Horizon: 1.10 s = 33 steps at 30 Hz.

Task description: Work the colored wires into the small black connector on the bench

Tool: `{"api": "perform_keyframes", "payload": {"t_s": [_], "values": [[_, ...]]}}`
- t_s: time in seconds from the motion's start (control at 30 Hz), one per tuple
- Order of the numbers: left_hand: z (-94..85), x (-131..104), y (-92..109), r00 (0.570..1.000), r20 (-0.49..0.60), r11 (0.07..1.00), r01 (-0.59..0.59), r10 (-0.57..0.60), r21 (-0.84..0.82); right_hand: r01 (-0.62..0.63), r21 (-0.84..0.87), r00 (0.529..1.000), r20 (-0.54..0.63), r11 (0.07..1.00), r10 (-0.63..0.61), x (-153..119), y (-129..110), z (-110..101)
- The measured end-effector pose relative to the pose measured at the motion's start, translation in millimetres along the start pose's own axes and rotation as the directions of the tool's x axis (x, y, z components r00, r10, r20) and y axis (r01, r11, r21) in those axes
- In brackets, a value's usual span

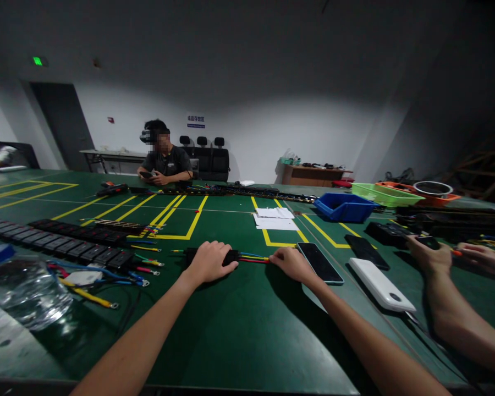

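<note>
My left hand (210, 261) lies over a slim black module (232, 256) on the green table, its fingers wrapped across the top and the thumb along the near side. Red, yellow and blue wires (253, 257) run out of the module's right end. The fingers of my right hand (291, 262) pinch these wires near their far end; the tips are hidden in the grip. A short lead sticks out on the module's left side. Just right of my right hand lies a phone (319, 263).
To the left are a row of black modules (70, 239) with lugged cables and a water bottle (20, 291). At right lie a white power bank (379, 283) and a dark phone (367, 251), near a co-worker's hands (435, 256). A blue bin (346, 209) and papers (275, 220) stand farther back.
</note>
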<state>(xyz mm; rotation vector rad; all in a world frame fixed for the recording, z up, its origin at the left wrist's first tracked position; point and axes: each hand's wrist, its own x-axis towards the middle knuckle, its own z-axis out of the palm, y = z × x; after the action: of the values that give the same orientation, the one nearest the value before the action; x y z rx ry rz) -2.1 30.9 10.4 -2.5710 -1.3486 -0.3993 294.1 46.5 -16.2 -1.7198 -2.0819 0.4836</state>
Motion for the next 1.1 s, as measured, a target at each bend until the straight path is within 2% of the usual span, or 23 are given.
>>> {"api": "perform_keyframes", "payload": {"t_s": [0.07, 0.13, 0.3, 0.83, 1.1], "values": [[-0.5, 0, 0, 1.0, 0.005, 1.0, 0.002, -0.002, -0.003, -0.005, -0.127, 1.0, -0.031, 0.992, 0.001, -3, -5, -1], [-0.9, 0, 1, 1.0, 0.007, 1.0, 0.004, -0.004, 0.001, -0.018, -0.182, 0.999, -0.042, 0.983, 0.011, -5, -9, 0], [-1.7, 1, 1, 1.0, 0.012, 1.0, 0.001, -0.001, 0.014, -0.029, -0.141, 0.998, -0.051, 0.99, 0.022, -6, -9, 0], [-3.4, 1, 1, 1.0, 0.018, 1.0, 0.004, -0.004, 0.0, 0.021, -0.276, 0.997, -0.066, 0.961, -0.041, -12, -22, -4], [-2.1, 2, 1, 1.0, 0.021, 1.0, 0.005, -0.005, -0.007, 0.01, -0.263, 0.997, -0.066, 0.965, -0.028, -13, -23, -4]]}}
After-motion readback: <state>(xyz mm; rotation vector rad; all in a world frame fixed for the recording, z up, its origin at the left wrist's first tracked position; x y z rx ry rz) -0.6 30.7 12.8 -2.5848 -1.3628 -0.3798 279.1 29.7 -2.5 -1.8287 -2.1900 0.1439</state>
